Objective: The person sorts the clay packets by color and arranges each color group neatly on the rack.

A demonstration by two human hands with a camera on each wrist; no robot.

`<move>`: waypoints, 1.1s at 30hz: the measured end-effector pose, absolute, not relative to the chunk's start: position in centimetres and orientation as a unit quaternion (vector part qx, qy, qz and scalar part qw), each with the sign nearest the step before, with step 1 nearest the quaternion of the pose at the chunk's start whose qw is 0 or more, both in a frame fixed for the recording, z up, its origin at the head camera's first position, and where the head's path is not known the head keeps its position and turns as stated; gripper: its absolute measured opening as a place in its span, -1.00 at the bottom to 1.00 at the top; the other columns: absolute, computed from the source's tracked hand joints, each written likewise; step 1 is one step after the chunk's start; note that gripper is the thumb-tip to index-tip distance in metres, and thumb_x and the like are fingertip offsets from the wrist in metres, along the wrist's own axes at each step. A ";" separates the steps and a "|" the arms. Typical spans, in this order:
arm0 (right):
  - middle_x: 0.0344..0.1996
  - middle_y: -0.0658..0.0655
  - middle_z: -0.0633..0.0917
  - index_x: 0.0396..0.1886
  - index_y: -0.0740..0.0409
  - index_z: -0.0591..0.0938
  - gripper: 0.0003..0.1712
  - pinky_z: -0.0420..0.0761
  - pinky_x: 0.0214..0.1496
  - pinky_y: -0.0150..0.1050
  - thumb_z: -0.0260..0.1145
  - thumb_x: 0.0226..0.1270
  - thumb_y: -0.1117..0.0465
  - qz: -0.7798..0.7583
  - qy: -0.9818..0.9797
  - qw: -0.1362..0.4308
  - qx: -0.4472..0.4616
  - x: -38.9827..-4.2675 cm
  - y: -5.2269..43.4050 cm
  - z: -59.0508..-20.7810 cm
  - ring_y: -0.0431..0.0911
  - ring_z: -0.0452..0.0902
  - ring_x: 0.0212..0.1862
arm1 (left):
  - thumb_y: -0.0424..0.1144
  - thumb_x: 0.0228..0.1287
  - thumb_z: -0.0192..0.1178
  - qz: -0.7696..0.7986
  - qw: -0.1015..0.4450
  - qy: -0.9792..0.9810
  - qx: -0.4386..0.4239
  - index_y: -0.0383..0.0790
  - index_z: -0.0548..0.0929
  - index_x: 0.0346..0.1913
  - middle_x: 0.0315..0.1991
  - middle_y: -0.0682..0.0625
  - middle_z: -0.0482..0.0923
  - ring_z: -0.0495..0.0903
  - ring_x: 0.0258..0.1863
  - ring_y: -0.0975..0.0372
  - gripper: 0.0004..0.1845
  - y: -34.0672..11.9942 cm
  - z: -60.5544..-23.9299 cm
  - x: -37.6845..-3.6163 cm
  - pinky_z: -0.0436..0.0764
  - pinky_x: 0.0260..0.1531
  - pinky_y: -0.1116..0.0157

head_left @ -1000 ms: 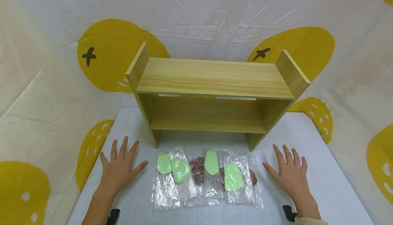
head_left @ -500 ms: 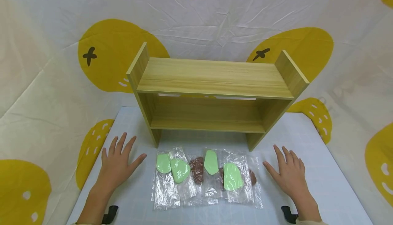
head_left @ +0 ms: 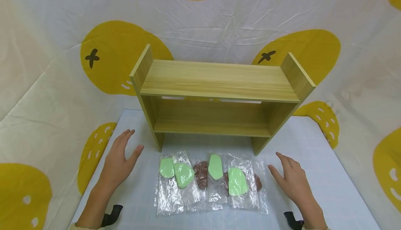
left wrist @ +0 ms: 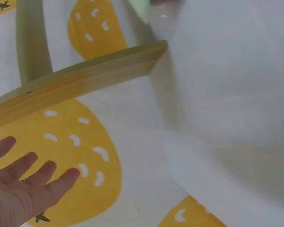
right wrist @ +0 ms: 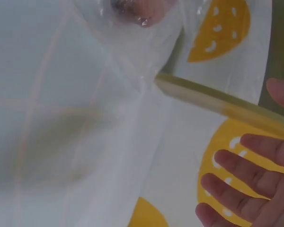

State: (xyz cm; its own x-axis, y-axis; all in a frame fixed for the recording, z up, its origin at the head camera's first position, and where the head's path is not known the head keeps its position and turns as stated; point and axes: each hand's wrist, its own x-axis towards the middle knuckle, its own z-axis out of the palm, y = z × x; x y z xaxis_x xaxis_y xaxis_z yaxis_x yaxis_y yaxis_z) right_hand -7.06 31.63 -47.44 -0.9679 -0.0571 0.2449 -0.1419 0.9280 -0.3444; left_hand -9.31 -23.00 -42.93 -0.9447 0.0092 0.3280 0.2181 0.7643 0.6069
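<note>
- The left hand (head_left: pixel 118 160) hovers over the white table (head_left: pixel 329 184) with fingers straight and released, grasping nothing; it sits left of the packets, near the shelf's left foot.
- The right hand (head_left: pixel 292 181) is likewise relaxed and empty, just right of the packets.
- A row of clear plastic packets (head_left: pixel 208 181) lies between the hands at the near edge (green pieces (head_left: pixel 183 174) and brown pieces (head_left: pixel 201 174) inside, some overlapping).
- The wooden shelf (head_left: pixel 219 94) stands farther back, centred, its two levels bare.
- A white cloth with yellow blobs (head_left: pixel 119 55) hangs behind.
</note>
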 end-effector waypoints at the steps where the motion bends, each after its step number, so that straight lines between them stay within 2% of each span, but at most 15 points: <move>1: 0.17 0.48 0.50 0.34 0.39 0.41 -0.27 0.36 0.10 0.40 0.29 0.44 -0.08 0.193 -0.975 0.103 0.045 -7.0 31.5 -47.4 0.43 0.36 0.18 | -0.01 0.46 0.18 -0.350 0.161 -0.921 -0.063 -0.26 0.29 0.49 0.46 -0.28 0.21 0.21 0.39 -0.20 -0.32 -22.9 -42.5 -9.4 0.36 0.12 -0.31; 7: 0.19 0.45 0.50 0.38 0.39 0.37 -0.29 0.43 0.09 0.34 0.26 0.48 -0.03 0.244 -0.968 0.061 0.023 -6.9 30.6 -46.7 0.35 0.39 0.19 | -0.11 0.46 0.20 -0.409 0.184 -0.891 -0.071 -0.20 0.31 0.49 0.43 -0.15 0.30 0.35 0.32 -0.11 -0.37 -22.7 -40.1 -9.8 0.51 0.06 -0.06; 10: 0.17 0.42 0.53 0.38 0.37 0.37 -0.31 0.52 0.03 0.28 0.27 0.48 0.01 0.267 -0.962 0.058 0.018 -6.8 30.2 -46.6 0.31 0.48 0.14 | -0.11 0.48 0.17 -0.430 0.180 -0.883 -0.063 -0.13 0.29 0.52 0.43 -0.08 0.31 0.39 0.31 -0.06 -0.37 -22.4 -39.0 -9.9 0.53 0.09 0.29; 14: 0.13 0.36 0.58 0.37 0.33 0.39 -0.33 0.61 -0.03 0.17 0.25 0.49 -0.03 0.305 -0.951 0.051 0.011 -6.7 29.6 -46.7 0.26 0.56 0.07 | -0.10 0.50 0.14 -0.460 0.181 -0.868 -0.055 -0.06 0.28 0.53 0.44 -0.01 0.31 0.42 0.31 0.00 -0.39 -21.9 -37.5 -10.2 0.39 -0.02 0.64; 20: 0.06 0.29 0.65 0.34 0.24 0.44 -0.40 0.65 -0.09 0.07 0.25 0.49 -0.03 0.352 -0.935 0.050 0.003 -6.6 28.8 -47.1 0.19 0.63 0.02 | -0.18 0.48 0.18 -0.482 0.217 -0.846 -0.067 0.01 0.30 0.52 0.43 0.07 0.32 0.44 0.29 0.05 -0.40 -21.0 -35.1 -11.4 0.44 -0.05 0.63; 27: 0.06 0.31 0.64 0.34 0.21 0.42 -0.37 0.70 -0.22 -0.19 0.25 0.48 -0.08 0.422 -0.906 0.005 -0.036 -6.6 28.0 -47.1 0.13 0.66 -0.02 | -0.18 0.46 0.20 -0.500 0.253 -0.823 -0.094 -0.01 0.34 0.50 0.42 0.11 0.34 0.48 0.27 0.10 -0.40 -20.1 -32.3 -13.4 0.50 -0.07 0.57; 33: 0.10 0.33 0.61 0.37 0.20 0.41 -0.31 0.70 -0.17 -0.17 0.26 0.45 -0.13 0.475 -0.878 -0.028 -0.053 -6.9 27.6 -47.4 0.11 0.66 -0.02 | -0.12 0.47 0.18 -0.515 0.257 -0.811 -0.102 0.07 0.31 0.51 0.43 0.13 0.31 0.45 0.29 0.11 -0.39 -19.4 -30.9 -15.0 0.56 0.00 0.42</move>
